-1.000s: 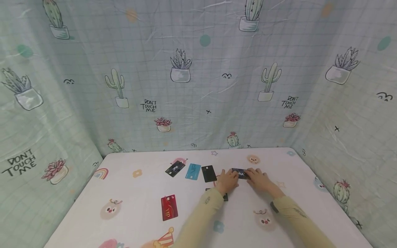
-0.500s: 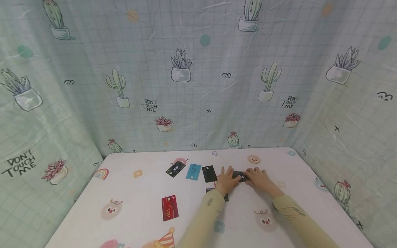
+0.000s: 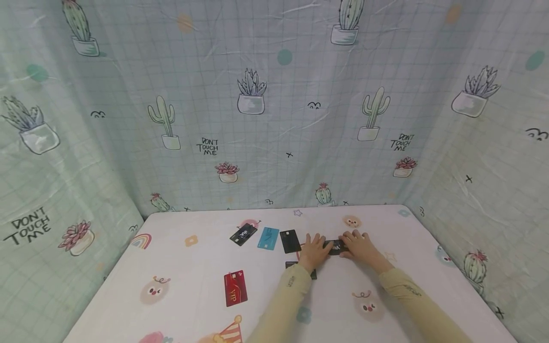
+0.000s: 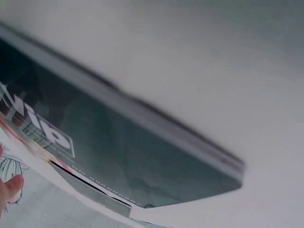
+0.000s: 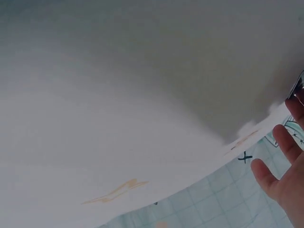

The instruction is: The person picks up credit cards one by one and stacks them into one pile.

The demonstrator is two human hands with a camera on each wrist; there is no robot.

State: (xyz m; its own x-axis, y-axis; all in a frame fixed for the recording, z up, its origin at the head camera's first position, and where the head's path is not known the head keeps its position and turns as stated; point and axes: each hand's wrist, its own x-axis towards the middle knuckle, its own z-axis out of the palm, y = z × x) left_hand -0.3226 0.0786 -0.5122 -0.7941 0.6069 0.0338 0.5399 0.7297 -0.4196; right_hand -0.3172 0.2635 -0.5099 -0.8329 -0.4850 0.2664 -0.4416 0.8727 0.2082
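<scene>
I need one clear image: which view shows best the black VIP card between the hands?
The head view: it shows the black VIP card legibly between the left hand and right hand. The right wrist view shows at most a dark sliver at its edge; the left wrist view's close VIP card may be another.

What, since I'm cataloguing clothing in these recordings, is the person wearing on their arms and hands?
The left sleeve and right sleeve are long, pale yellow-green and plain but for small dark prints near each cuff, one on the left and one on the right, too small to read. No glove shows on the left hand or right hand.
</scene>
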